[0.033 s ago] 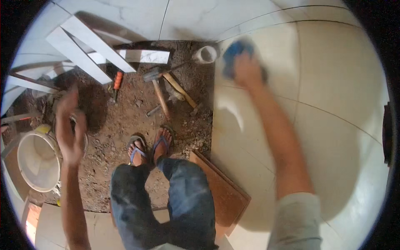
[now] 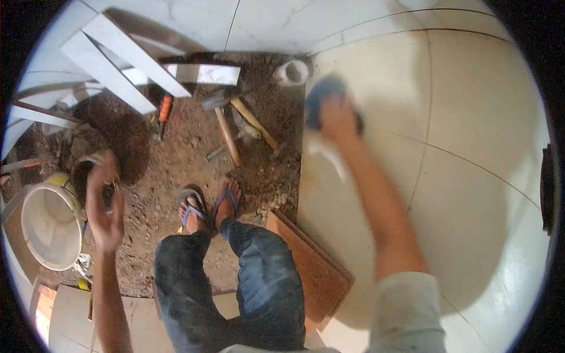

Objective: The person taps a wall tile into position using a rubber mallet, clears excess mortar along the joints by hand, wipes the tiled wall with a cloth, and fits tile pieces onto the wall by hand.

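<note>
As the right hand sweeps over the pale floor tile, the blue cloth under it slides a little toward seven o'clock, coming up to the tile's edge beside the bare soil. That shift seems to bring a nearer patch of tile under the cloth — one stroke of a rubbing motion, judging by the blur.

The cloth lies at one o'clock, dark and rumpled-looking, too smeared by motion for its weave to show. The right hand's fingers are bunched down over it and appear to have hold of it. At nine o'clock the left hand hangs in the air, loosely spread with thumb apart, nothing visible in it; a pale bucket stands just beside it.

Farther out, a white pipe end sits at twelve o'clock near the cloth, two hammers lie crossed at eleven, and an orange-handled tool and white strips lie at ten.
</note>
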The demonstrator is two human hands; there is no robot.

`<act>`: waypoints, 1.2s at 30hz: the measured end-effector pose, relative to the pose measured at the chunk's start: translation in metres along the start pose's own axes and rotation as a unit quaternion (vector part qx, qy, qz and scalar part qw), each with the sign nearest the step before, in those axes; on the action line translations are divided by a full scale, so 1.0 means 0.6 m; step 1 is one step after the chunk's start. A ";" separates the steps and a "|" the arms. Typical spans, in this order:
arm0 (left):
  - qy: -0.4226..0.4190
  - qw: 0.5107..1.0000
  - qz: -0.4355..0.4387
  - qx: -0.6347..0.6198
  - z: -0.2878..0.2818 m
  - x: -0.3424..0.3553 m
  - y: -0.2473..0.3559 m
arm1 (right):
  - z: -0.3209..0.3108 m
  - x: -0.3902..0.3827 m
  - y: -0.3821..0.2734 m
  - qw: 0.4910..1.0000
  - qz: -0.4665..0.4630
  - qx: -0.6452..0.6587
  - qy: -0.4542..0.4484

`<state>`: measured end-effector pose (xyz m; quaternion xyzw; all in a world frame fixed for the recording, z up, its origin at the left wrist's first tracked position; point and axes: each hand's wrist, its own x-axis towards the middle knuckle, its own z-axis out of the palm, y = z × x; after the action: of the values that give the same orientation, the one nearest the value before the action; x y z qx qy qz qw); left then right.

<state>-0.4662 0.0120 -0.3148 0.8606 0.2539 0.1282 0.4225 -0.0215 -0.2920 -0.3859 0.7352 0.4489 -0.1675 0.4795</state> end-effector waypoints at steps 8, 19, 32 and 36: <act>0.018 0.896 -0.443 -0.024 -0.140 -0.706 0.019 | 0.113 -0.275 -0.198 0.932 -0.298 -0.006 -0.204; -0.139 0.890 -0.433 -0.030 -0.247 -0.428 -0.024 | -0.174 -0.258 0.153 0.980 0.065 -0.109 0.151; -0.160 0.868 -0.470 0.013 -0.341 -0.549 -0.011 | -0.425 -0.276 0.263 0.997 0.063 -0.044 0.022; -0.104 0.912 -0.389 -0.082 -0.294 -0.368 0.038 | -0.272 -0.244 0.229 0.972 0.070 -0.160 0.155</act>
<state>-0.7207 -0.0035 -0.1901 0.6647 0.5117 -0.1159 0.5319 -0.0178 -0.2444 -0.1317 0.6958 0.4859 0.0567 0.5259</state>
